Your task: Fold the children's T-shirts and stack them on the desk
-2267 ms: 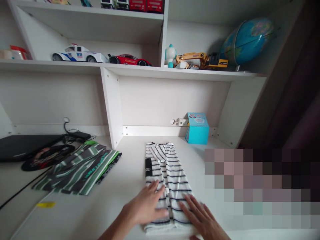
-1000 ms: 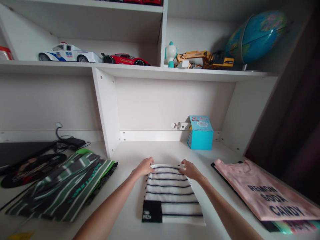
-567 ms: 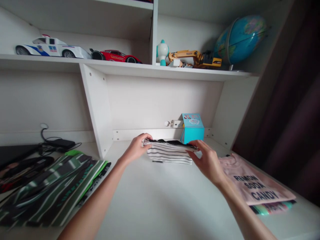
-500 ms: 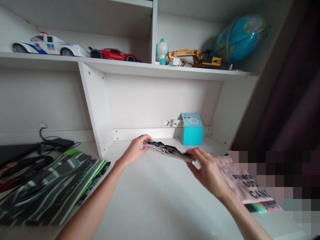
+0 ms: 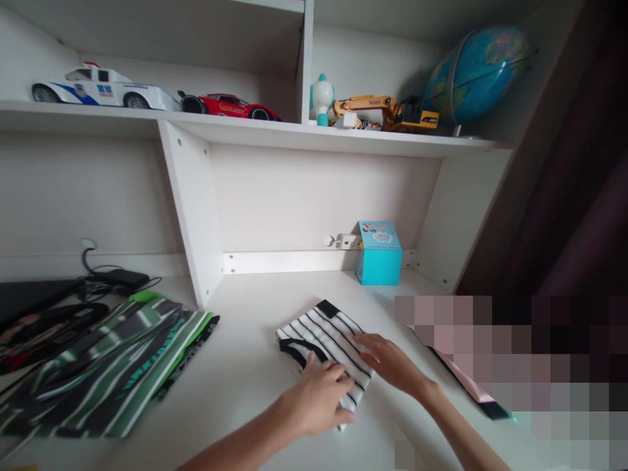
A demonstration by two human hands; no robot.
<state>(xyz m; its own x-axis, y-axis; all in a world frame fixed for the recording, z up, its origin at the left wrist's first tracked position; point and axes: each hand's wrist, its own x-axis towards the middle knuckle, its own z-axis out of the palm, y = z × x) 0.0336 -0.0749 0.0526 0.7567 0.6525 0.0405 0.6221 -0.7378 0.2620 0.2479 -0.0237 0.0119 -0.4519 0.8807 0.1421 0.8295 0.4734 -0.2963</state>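
A folded white shirt with black stripes and a black neckband (image 5: pixel 330 332) lies flat on the white desk (image 5: pixel 245 386). My left hand (image 5: pixel 321 400) rests on its near part, fingers spread and covering some of the collar. My right hand (image 5: pixel 392 365) touches the right side of the shirt with its fingers stretched out flat. Neither hand grips anything.
Green and grey striped clothes (image 5: pixel 112 366) lie folded at the left, beside a black adapter with cables (image 5: pixel 122 279). A turquoise desk calendar (image 5: pixel 380 265) stands at the back. Toy cars, a toy excavator (image 5: pixel 387 111) and a globe (image 5: pixel 481 75) sit on the shelf above. Blurred blocks hide the right side.
The shirt, held up edge-on between both hands before, now lies on the desk. Both hands came down and nearer, let go of its edges and lie on it.
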